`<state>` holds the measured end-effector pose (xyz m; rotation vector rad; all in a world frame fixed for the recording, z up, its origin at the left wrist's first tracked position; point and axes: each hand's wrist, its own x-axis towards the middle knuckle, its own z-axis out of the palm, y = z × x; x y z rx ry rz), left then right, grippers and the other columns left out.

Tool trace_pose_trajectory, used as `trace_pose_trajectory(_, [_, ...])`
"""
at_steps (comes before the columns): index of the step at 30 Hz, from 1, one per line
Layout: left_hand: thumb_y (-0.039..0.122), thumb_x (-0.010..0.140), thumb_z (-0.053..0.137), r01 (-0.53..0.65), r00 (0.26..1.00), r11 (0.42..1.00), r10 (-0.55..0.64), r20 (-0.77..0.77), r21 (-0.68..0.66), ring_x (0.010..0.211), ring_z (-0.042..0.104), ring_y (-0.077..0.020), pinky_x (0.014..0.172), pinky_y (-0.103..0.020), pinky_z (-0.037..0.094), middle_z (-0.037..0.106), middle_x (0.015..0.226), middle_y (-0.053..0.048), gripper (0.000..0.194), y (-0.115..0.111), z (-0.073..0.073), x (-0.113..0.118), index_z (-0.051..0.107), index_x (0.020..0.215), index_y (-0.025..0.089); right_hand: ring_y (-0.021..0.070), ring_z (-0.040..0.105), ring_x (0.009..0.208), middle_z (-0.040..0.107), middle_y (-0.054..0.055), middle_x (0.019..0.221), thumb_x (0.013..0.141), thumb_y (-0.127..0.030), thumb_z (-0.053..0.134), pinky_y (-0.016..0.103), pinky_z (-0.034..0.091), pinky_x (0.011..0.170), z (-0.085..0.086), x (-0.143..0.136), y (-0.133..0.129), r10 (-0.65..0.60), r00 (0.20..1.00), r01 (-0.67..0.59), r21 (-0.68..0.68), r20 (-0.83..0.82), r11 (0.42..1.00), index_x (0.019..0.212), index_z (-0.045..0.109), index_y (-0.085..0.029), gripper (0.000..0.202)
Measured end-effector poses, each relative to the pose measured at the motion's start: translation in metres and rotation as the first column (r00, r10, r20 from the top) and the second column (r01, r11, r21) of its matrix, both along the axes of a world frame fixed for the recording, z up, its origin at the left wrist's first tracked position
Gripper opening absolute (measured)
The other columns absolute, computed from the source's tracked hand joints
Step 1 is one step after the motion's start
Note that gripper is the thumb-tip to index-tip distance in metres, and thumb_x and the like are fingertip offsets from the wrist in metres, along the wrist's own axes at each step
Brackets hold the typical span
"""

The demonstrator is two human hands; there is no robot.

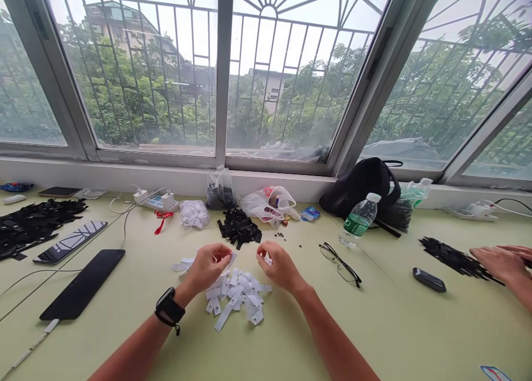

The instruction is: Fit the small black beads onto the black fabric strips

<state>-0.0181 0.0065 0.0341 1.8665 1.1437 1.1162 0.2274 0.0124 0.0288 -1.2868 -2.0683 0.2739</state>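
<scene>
My left hand (pixel 206 267), with a black watch (pixel 169 306) on the wrist, pinches a small white strip (pixel 233 257) between thumb and fingertips. Across a short gap, my right hand (pixel 282 267) has its thumb and fingers closed together; a bit of white shows there, too small to make out. Below both hands lies a loose pile of white strips (pixel 239 297), some with small dark marks. A few more strips stick out behind my left hand. Beyond my hands sits a heap of short black strips (pixel 240 228), with several small black pieces (pixel 281 235) to its right.
Glasses (pixel 341 264) and a water bottle (pixel 361 221) stand to the right, near a black bag (pixel 361 190). A tablet (pixel 83 284) and a phone (pixel 70 241) lie left, with cables. At far right, another person's hands (pixel 502 262) touch black strips (pixel 451 256).
</scene>
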Motion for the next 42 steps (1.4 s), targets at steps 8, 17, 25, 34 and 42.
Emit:
trace_pose_trajectory(8, [0.020, 0.084, 0.062, -0.071, 0.995, 0.977, 0.084, -0.054, 0.202, 0.064, 0.050, -0.0135, 0.061, -0.025, 0.039, 0.064, 0.069, 0.001, 0.008, -0.015, 0.001, 0.009, 0.068, 0.078, 0.019, 0.0161, 0.064, 0.078, 0.068, 0.004, 0.091, 0.094, -0.046, 0.062, 0.026, 0.050, 0.067, -0.003, -0.047, -0.019, 0.201, 0.834, -0.352, -0.215, -0.514, 0.911, 0.100, 0.064, -0.018, 0.028])
trace_pose_trajectory(17, [0.036, 0.086, 0.069, 0.202, 0.957, 0.969, -0.164, 0.241, -0.141, 0.074, 0.060, -0.0168, 0.064, -0.025, 0.043, 0.071, 0.084, -0.005, 0.021, -0.006, 0.000, 0.011, 0.072, 0.091, 0.016, 0.0173, 0.061, 0.075, 0.067, 0.003, 0.082, 0.090, -0.039, 0.069, 0.028, 0.049, 0.069, -0.005, -0.038, -0.011, 0.185, 0.784, -0.366, -0.200, -0.593, 0.909, 0.091, 0.069, -0.018, 0.021])
trace_pose_trajectory(25, [0.045, 0.092, 0.062, 0.225, 0.967, 0.963, -0.202, 0.157, -0.149, 0.070, 0.057, -0.0165, 0.061, -0.024, 0.039, 0.074, 0.082, -0.007, 0.034, -0.003, -0.011, 0.011, 0.078, 0.097, 0.014, 0.0153, 0.056, 0.072, 0.061, 0.002, 0.087, 0.088, -0.022, 0.062, 0.026, 0.044, 0.064, 0.000, -0.038, -0.020, 0.123, 0.927, -0.142, -0.028, -0.354, 0.990, 0.089, 0.058, -0.020, 0.004])
trace_pose_trajectory(34, [0.039, 0.094, 0.058, 0.088, 0.993, 0.996, -0.086, -0.080, 0.016, 0.061, 0.044, -0.0123, 0.057, -0.024, 0.031, 0.066, 0.066, 0.000, 0.033, -0.015, -0.003, 0.014, 0.076, 0.078, 0.016, 0.0166, 0.056, 0.075, 0.062, 0.002, 0.083, 0.089, -0.016, 0.056, 0.027, 0.037, 0.068, -0.008, -0.041, -0.025, 0.099, 0.987, -0.117, 0.140, 0.130, 0.983, 0.084, 0.056, -0.020, 0.006])
trace_pose_trajectory(42, [0.026, 0.089, 0.053, 0.070, 0.985, 0.995, -0.057, -0.161, 0.072, 0.061, 0.042, -0.0128, 0.060, -0.026, 0.031, 0.057, 0.059, 0.001, 0.031, -0.019, -0.006, 0.017, 0.068, 0.065, 0.015, 0.0158, 0.055, 0.071, 0.062, 0.002, 0.080, 0.093, -0.017, 0.053, 0.030, 0.029, 0.061, -0.010, -0.043, -0.027, 0.039, 0.929, -0.116, 0.189, 0.369, 0.975, 0.080, 0.056, -0.019, 0.013])
